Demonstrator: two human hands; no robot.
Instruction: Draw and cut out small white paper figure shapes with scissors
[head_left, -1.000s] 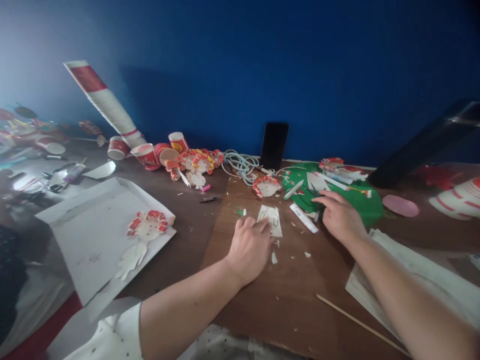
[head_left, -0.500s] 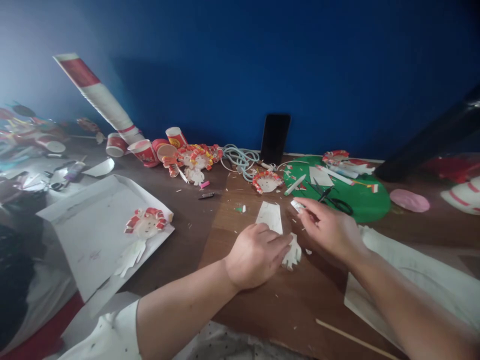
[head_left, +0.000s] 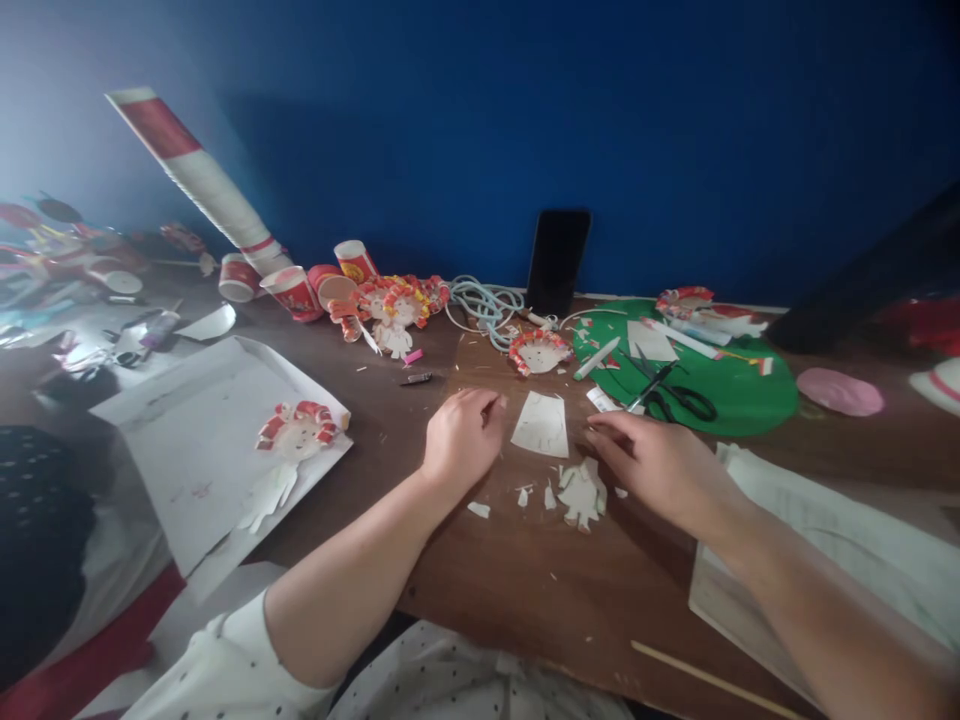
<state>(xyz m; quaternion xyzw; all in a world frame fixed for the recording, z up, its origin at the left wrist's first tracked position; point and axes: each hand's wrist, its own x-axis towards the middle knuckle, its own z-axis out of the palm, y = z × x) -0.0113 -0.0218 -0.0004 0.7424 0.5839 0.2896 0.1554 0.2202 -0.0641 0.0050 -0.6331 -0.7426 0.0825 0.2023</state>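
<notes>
My left hand (head_left: 463, 440) rests on the table with its fingers curled together; whatever they hold, if anything, is hidden. Just right of it lies a white paper piece (head_left: 541, 425), wider at the bottom, with faint marks. My right hand (head_left: 660, 465) hovers with thumb and forefinger slightly apart, beside a small white block, perhaps an eraser (head_left: 600, 400). Between and below the hands is a white paper cutout (head_left: 583, 495) with a jagged, fringed outline. Several small paper scraps (head_left: 523, 495) are scattered left of the cutout.
Black scissors (head_left: 686, 403) and a white marker (head_left: 598, 358) lie on a green disc (head_left: 757, 395). A phone (head_left: 559, 262) leans on the wall. Paper cups (head_left: 292, 292), red-fringed paper faces (head_left: 540, 352), a large paper sheet (head_left: 180, 440) and a thin stick (head_left: 705, 678) surround the work area.
My left hand has moved left and up, uncovering the cutout and scraps. My right hand has let go of the small white block and drawn slightly down from it.
</notes>
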